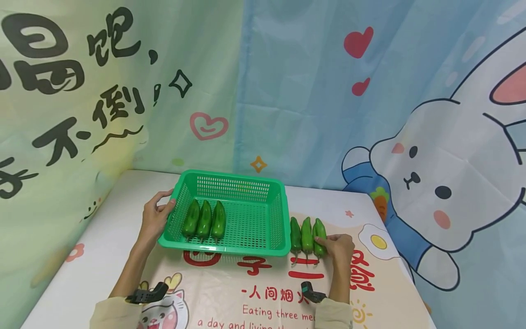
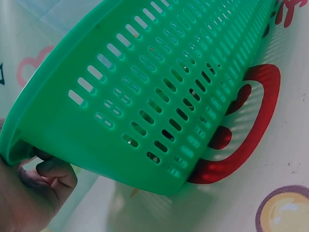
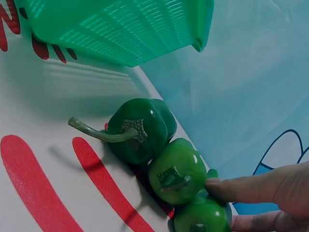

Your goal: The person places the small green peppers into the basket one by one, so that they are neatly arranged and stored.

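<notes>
Looks half done by count: three green peppers in the left part of your basket, three loose peppers left in a row just right of it. Your left hand grips its left rim. Your right hand pinches the rightmost pepper, thumb on its left, fingers right; stem points near.

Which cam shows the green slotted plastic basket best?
Head: the green slotted plastic basket is fully in frame, rim and interior. Left wrist gives a cropped close-up of its outer wall; right wrist, only part of its outside at the top.
</notes>
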Demonstrator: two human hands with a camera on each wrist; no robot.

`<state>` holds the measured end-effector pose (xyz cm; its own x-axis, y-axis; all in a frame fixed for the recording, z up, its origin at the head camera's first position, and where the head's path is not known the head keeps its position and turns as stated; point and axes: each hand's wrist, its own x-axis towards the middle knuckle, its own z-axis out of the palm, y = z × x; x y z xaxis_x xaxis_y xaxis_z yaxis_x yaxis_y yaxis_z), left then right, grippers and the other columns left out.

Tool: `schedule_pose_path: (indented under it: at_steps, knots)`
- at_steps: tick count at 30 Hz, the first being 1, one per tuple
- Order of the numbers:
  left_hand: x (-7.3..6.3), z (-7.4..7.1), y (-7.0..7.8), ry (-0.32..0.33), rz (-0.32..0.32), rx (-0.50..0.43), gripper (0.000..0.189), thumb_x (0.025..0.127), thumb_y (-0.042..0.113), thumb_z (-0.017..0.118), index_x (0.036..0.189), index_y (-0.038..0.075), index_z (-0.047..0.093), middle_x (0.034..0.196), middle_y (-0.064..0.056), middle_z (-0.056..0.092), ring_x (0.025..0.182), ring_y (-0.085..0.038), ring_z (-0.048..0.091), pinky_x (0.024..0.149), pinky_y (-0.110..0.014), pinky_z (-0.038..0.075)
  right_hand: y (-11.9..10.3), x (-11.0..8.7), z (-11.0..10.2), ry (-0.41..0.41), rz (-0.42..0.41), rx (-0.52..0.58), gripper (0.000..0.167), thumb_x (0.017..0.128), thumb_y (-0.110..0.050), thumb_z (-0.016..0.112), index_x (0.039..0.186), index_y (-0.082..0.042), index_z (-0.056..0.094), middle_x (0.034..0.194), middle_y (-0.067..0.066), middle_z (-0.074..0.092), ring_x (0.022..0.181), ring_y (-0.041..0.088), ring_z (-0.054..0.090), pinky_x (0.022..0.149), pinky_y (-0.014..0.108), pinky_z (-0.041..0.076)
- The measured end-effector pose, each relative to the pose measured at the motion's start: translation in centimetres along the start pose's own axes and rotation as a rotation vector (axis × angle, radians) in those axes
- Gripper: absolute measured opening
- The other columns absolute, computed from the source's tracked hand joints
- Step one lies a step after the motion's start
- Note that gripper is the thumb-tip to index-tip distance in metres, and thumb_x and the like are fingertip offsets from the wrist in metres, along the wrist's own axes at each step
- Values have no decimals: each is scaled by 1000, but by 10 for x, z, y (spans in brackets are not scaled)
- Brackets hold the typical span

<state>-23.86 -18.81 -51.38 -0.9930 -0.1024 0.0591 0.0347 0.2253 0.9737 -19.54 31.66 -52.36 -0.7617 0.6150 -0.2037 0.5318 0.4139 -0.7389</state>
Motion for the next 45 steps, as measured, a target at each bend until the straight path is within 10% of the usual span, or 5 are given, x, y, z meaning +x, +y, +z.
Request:
schedule_pose_path:
  at_steps: [9, 18, 45]
  knots:
    - [-1, 1, 0, 3, -5, 27, 49, 116, 25, 56, 160, 4, 52, 103, -31, 81, 62, -7, 71, 58, -27, 56, 15, 5, -1, -22, 41, 147, 46, 89, -25, 88, 115, 12, 77, 124, 32, 70, 109, 37, 59, 81, 36, 48]
    - [-1, 0, 0, 2, -8, 27, 49, 116, 25, 56, 160, 4, 51, 99, -28, 82, 62, -7, 71, 58, -26, 56, 22, 9, -2, -14, 60, 273, 38, 82, -22, 95, 103, 7, 83, 92, 8, 74, 82, 15, 61, 70, 26, 51]
    - [-1, 1, 5, 20, 6, 36, 46, 117, 24, 55, 158, 4, 53, 108, -36, 79, 65, -5, 72, 60, -25, 56, 18, 10, -21, -214, 207, 442, 71, 89, -40, 92, 140, 5, 69, 95, -2, 73, 84, 14, 66, 75, 24, 58]
